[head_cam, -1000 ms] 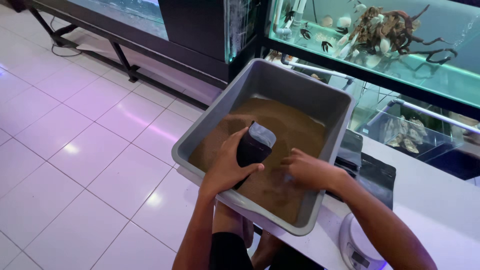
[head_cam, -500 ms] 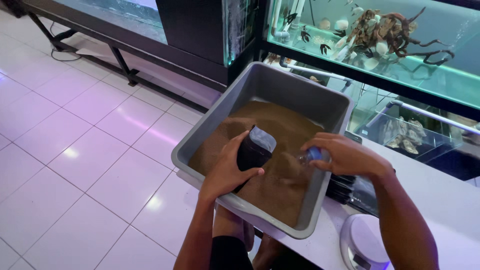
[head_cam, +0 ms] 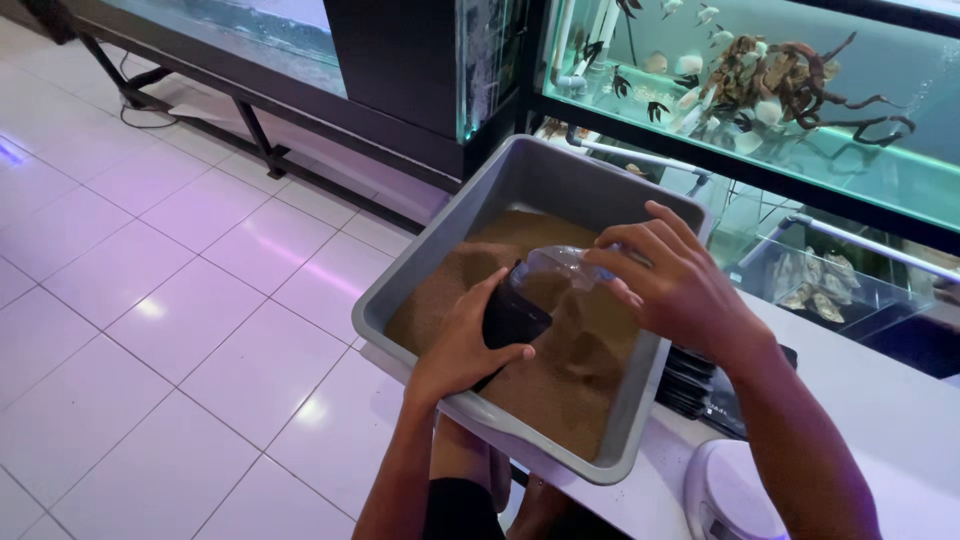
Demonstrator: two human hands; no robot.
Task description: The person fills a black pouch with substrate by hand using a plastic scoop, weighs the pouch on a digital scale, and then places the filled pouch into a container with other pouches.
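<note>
— Grey plastic tub (head_cam: 400, 300), rectangular, brimful of fine brown sand (head_cam: 560, 380), sitting on the white counter (head_cam: 880, 420).

— And the hands?

— Left hand (head_cam: 460, 345) has its grip wrapped tight round a dark cylindrical cup (head_cam: 512, 312) down in the sand. Right hand (head_cam: 680, 290) curls its fingers over a clear, rounded plastic bottle (head_cam: 555, 270), tilted against that cup.

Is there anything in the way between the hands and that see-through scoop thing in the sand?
No, nothing is in the way. The left hand grips the dark base of the clear plastic container, and the right hand rests on its clear upper end, above the brown sand in the grey tub.
</note>
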